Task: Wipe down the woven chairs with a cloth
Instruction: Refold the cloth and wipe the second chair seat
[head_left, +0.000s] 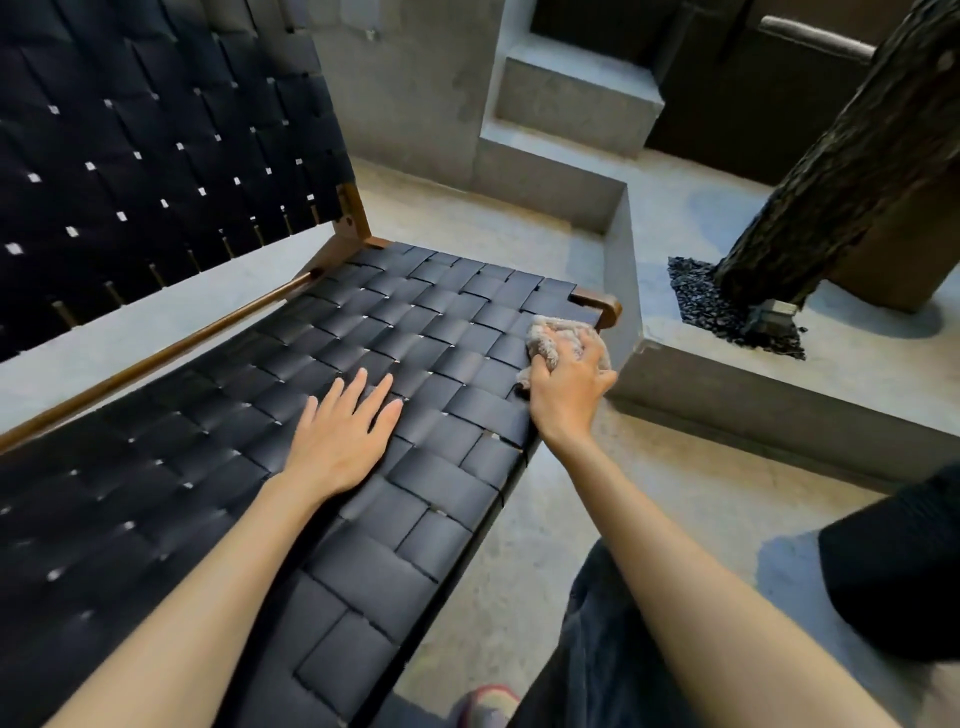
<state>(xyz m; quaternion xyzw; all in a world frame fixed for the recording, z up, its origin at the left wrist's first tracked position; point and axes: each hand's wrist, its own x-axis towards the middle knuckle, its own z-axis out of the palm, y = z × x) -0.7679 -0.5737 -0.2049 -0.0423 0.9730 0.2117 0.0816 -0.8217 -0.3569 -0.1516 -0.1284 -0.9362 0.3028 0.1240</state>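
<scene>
The grey concrete floor (550, 519) fills the scene, with stepped concrete blocks (571, 98) at the far side and a dark, rough-barked tree trunk (831, 171) leaning up on the right from a patch of black gravel (696, 301). On the left stands the wide chair of black woven straps on a brown wooden frame (426, 332), its backrest (156, 130) rising far left. The left hand (340, 441) lies flat on the middle of the seat, fingers straight and slightly spread. The right hand (569, 387) is at the seat's near right edge, fingers curled round a crumpled beige terry cloth (553, 335). The cloth bulges out beyond the knuckles, touching the straps just beside the far right wooden corner.
</scene>
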